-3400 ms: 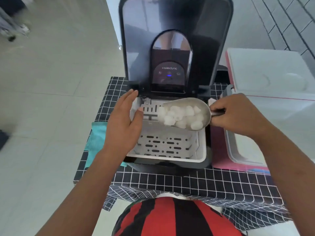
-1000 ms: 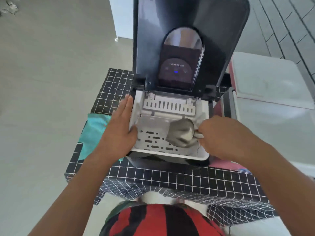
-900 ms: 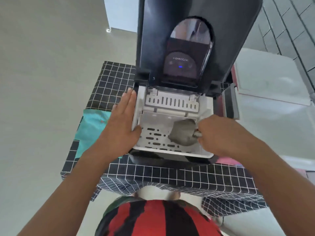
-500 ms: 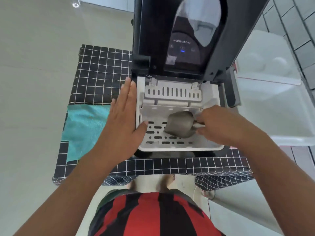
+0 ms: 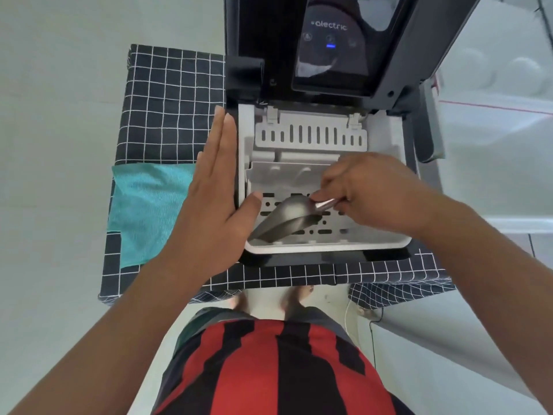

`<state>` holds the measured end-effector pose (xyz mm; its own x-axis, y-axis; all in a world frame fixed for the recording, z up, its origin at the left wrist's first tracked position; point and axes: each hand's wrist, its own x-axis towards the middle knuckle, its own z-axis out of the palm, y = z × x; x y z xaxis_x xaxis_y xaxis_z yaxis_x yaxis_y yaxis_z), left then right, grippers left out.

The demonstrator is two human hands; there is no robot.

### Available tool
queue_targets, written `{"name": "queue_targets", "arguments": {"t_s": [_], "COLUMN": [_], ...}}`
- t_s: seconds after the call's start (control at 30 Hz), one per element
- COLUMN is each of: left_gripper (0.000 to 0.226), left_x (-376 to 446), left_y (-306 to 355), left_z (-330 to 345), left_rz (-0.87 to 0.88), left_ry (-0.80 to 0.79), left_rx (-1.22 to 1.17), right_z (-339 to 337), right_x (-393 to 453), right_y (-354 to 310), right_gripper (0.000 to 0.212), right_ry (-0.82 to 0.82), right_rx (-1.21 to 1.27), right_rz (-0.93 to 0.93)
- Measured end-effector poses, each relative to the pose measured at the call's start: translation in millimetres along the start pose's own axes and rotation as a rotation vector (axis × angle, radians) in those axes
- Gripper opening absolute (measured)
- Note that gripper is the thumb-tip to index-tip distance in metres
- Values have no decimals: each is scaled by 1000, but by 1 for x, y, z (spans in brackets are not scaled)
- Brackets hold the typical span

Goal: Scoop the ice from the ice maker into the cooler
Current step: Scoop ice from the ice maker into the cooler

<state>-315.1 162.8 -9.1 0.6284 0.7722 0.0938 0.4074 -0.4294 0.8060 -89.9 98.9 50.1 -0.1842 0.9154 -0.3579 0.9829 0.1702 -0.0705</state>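
Note:
The black ice maker [image 5: 386, 250] stands on a checked cloth with its lid [image 5: 269, 40] raised. Inside is a white slotted basket [image 5: 329, 245]; I see no ice in it. A metal scoop [image 5: 287, 218] lies low in the basket, bowl pointing front left. My right hand [image 5: 371, 193] grips the scoop's handle from the right. My left hand [image 5: 215, 199] rests flat against the machine's left side, fingers straight, thumb over the basket's rim. The white cooler [image 5: 493, 163] stands open to the right, with its lid [image 5: 493, 61] up behind.
A teal towel [image 5: 146, 208] lies on the black checked tablecloth [image 5: 170, 100] left of the machine. A pale tiled floor surrounds the small table. My red and black striped shirt fills the bottom of the view. A thin cable [image 5: 347, 316] hangs at the table's front right.
The scoop held ice 3.4 s ago and is now empty in the basket. In the last second it slid toward the front left corner. My head moved over the machine.

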Motion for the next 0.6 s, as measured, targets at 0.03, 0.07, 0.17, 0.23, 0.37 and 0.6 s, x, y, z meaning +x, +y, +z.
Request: {"name": "queue_targets", "arguments": {"t_s": [0.03,0.07,0.17,0.23,0.37,0.6], "left_gripper": [85,85,84,83,82,82], "left_x": [0,0,-1,-1,-2,-1], "left_y": [0,0,0,1,0,-2], "left_z": [0,0,0,1,1,2], "left_rz": [1,-1,-4,-6,-4,3], "left_ry": [0,1,11,16,26,40], "left_rx": [-1,-3,-6,-13,-23,-30], "right_z": [5,7,8,1,-20,-14], "right_x": [3,5,-1,-12,-32,-19], "right_y": [-2,-4,-4,4,20,3], "right_gripper": [42,44,43,41,46,43], "right_ry": [-24,-29,118,228,159,-99], "right_rx": [-15,-31,-117,-130,-220,-323], "right_rz": [0,11,46,100,0,-65]}}
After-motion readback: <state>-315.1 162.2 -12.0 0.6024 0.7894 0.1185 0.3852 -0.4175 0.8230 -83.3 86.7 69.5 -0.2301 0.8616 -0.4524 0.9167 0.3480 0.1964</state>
